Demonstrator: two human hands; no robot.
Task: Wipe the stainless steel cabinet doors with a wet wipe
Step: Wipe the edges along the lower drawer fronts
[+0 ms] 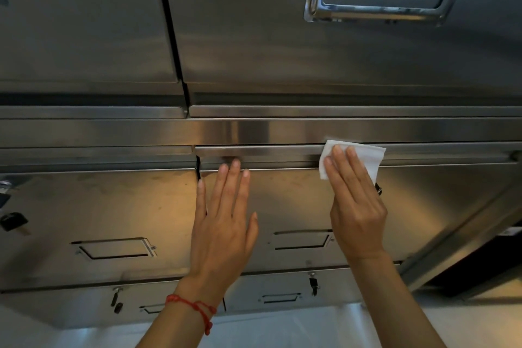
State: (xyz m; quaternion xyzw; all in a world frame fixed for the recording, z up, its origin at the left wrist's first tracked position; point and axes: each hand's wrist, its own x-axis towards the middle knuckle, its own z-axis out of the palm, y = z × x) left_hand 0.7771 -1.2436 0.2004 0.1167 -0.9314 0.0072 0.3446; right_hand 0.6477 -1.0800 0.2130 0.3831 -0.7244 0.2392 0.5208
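Dim overall; a warm glow pools on the steel door toward eight o'clock. Upper panels look soft and smeared, edges bend.

A red string bracelet circles one wrist. A black key sticks out of a lock at the far left, and smaller keys hang from the locks lower down. Pale floor shows below, with a dark gap at the right.

Head view, close, facing cabinet doors
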